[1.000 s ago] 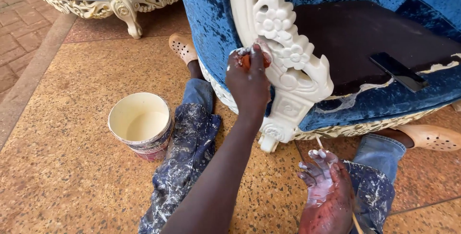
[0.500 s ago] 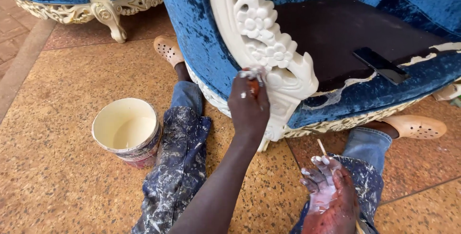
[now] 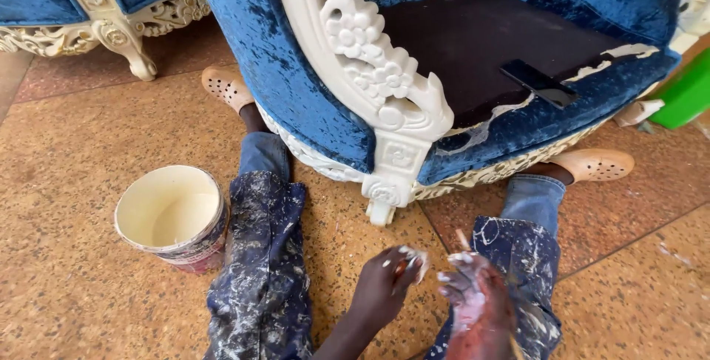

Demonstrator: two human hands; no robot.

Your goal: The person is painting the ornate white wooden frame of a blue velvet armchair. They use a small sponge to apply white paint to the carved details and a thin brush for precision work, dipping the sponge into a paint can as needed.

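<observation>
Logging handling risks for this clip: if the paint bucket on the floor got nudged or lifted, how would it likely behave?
The paint bucket stands upright on the flat floor and looks wide for its height, so it probably slides rather than tips. Pale paint fills only its lower part, so it is likely fairly light, though the paint could slosh. Its smeared rim may be slippery.

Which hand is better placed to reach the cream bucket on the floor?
Probably the left hand: the bucket stands beyond the left leg, on its side, though that hand pinches a small white-smeared piece. The right hand, smeared white, would have to cross over.
</observation>
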